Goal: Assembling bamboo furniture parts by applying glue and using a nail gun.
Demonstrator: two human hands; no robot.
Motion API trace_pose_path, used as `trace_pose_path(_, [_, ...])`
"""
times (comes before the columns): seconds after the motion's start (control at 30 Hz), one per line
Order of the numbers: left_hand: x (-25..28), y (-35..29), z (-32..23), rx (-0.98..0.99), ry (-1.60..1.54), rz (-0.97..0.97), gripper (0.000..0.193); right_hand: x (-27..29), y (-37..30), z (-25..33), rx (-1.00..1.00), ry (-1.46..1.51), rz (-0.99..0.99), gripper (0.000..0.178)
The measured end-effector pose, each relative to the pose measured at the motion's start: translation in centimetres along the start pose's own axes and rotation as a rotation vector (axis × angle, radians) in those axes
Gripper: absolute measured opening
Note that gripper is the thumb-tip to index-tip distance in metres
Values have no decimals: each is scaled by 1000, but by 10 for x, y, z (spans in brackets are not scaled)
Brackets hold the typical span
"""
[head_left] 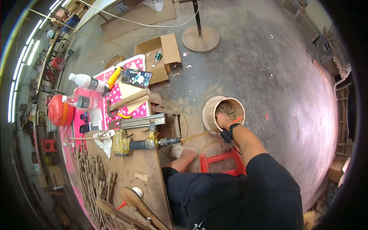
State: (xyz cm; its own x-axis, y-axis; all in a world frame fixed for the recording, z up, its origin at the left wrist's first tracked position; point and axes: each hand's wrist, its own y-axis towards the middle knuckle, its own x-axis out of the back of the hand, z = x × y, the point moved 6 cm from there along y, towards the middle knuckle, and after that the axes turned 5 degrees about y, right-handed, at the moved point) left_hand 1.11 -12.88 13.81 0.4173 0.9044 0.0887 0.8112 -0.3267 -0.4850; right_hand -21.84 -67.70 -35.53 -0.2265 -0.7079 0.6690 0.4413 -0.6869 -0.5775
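Observation:
My right hand (223, 120) reaches down into a round, light tan bucket (239, 105) on the floor, with a dark band and a cord at the wrist. A tangled heap of small tan pieces (227, 109) lies inside, right by the hand; their kind is too small to make out. The fingers are mostly hidden, so any grip does not show. My left hand is out of the picture. On the workbench (151, 174) to the left lies a yellow and black air tool (134, 145) with a hose, near a white cloth (104, 142).
A red stool (222, 160) stands close below the bucket. The bench holds a hammer (128, 102), a phone (136, 78), bottles (87, 81), several thin wooden rods (92, 176) and curved wooden parts (140, 205). Beyond are an open cardboard box (170, 48) and a round-based post (200, 38).

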Motion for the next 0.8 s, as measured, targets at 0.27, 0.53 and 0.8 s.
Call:
trace_pose_path(0.27, [3,9,5,9,-16,-7,53,37,-51,47,-40,-144,275,39])
trace_pose_path(0.53, [-10,8,5,16,-102,-6,50,30,-15,8,34,328,-264,23])
trace_pose_path(0.8, [34,26,41,217,-323,380,56,47,-30,-39,-191,1123,-305,12])
